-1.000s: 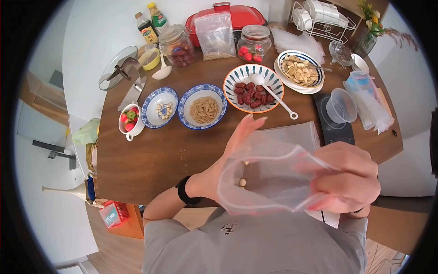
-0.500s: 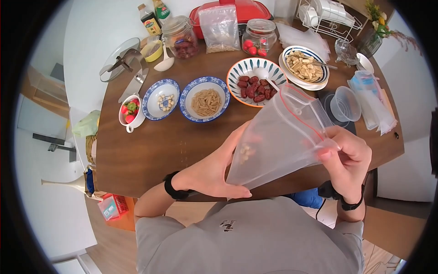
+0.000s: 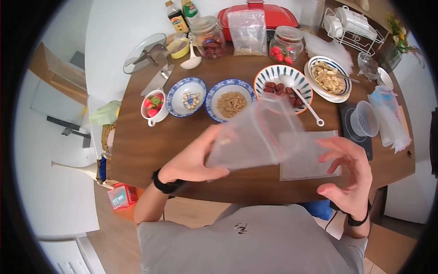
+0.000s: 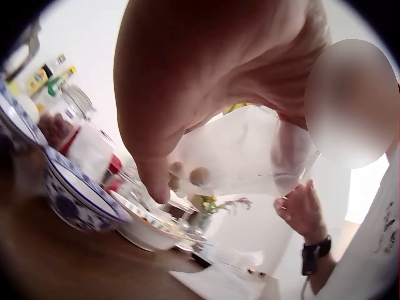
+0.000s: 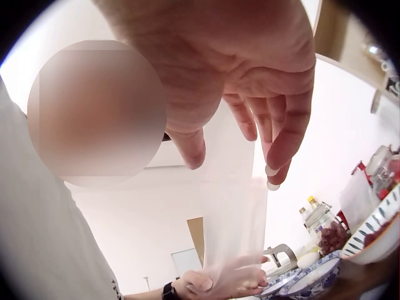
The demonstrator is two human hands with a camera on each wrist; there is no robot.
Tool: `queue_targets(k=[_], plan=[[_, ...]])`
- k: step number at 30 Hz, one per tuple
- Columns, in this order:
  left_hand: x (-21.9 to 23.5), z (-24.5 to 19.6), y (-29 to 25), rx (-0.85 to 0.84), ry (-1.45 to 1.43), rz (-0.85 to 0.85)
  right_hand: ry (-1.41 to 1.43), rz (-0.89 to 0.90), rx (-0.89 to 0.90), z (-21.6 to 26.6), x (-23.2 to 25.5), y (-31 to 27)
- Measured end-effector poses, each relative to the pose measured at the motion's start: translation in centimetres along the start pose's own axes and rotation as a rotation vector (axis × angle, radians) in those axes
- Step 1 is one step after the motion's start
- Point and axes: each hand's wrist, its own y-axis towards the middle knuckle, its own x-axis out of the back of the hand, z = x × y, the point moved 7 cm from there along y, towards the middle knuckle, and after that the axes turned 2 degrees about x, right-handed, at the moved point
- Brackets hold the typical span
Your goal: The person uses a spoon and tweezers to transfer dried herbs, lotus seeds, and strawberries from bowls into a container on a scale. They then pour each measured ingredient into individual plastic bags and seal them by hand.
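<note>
My left hand [image 3: 194,157] grips a clear zip bag [image 3: 260,134] by its lower corner, thumb on the near side. The bag is tilted over the table, its red zip line towards the right. A few small pale round seeds [image 4: 199,175] lie inside it, by the left fingers. To the right of the bag, my right hand [image 3: 349,176] is held in the air with fingers bent loosely and apart, nothing between them. Beneath and between the hands, another clear bag [image 3: 315,166] lies flat on the table.
Behind the hands stand a blue-rimmed bowl [image 3: 173,106] of similar seeds, another [image 3: 211,105] with pale sticks, and a bowl [image 3: 269,74] of red dates with a white spoon. A black scale [image 3: 352,116] bearing a plastic cup [image 3: 366,119] is at right, beside stacked bags [image 3: 392,121].
The bag's mouth, first spread towards me by both hands, was lifted and turned up to the right. My right hand has let go of the zip edge and moved away from it.
</note>
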Motion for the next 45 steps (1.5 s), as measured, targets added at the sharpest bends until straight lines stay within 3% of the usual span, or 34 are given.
queue_targets(k=[2, 4, 6, 7, 8, 10, 14, 18, 20, 33, 45], plan=[[4.0, 0.5, -1.9, -0.033, 0.155, -0.149, -0.047, 0.061, 0.008, -0.7, 0.3, -0.5], [7.7, 0.2, -4.2, 0.209, 0.251, -0.34, -0.099, 0.088, 0.0, -1.3, 0.2, -0.9], [11.6, 1.0, -5.9, 0.087, 0.306, -0.488, -0.107, 0.111, -0.028, -1.5, 0.1, -1.1], [13.7, 0.9, -6.9, 0.056, 0.61, -0.543, -0.122, 0.132, -0.06, -1.8, -0.1, -1.1], [14.7, 0.4, -7.3, 0.058, 0.614, -0.545, -0.117, 0.132, -0.057, -1.8, -0.1, -1.2], [16.4, -0.3, -7.8, 0.216, 0.974, -0.558, -0.108, 0.126, -0.077, -2.1, -0.2, -1.5], [18.9, 0.1, -7.9, 0.288, 1.12, -0.564, -0.108, 0.128, -0.067, -2.1, -0.1, -1.7], [19.5, 0.3, -6.7, 0.256, 1.126, -0.553, -0.104, 0.128, -0.067, -2.1, 0.0, -1.9], [19.5, 0.6, -6.0, 0.333, 1.128, -0.528, -0.105, 0.13, -0.068, -2.1, 0.1, -1.9], [20.5, -0.7, -4.6, 0.398, 1.283, -0.474, -0.114, 0.153, -0.063, -2.0, -0.1, -1.9], [18.4, -5.7, -1.5, 0.222, 1.838, -0.401, -0.132, 0.183, -0.078, -1.8, -0.7, -1.7]])
